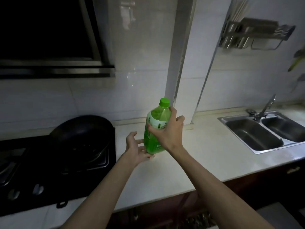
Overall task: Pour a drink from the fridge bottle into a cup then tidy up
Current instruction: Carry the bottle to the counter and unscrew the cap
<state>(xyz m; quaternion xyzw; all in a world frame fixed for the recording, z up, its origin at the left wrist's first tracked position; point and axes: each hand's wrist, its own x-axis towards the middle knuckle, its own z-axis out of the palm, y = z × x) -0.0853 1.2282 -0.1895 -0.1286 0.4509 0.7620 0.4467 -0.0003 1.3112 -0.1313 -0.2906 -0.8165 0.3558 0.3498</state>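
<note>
A green plastic bottle (pixel 154 129) with a green cap and a white-green label stands upright over the pale countertop (pixel 189 159), roughly in the middle of the view. My right hand (pixel 170 133) grips its body from the right, fingers curled round the label. My left hand (pixel 135 149) is under and beside the bottle's base, palm up, fingers relaxed and touching the bottom. No cup is in view.
A black wok (pixel 82 129) sits on a dark gas hob (pixel 49 171) at the left, under a range hood (pixel 49 47). A steel double sink (pixel 267 131) with a tap (pixel 267 104) lies at the right. A metal rack (pixel 254 35) hangs on the tiled wall.
</note>
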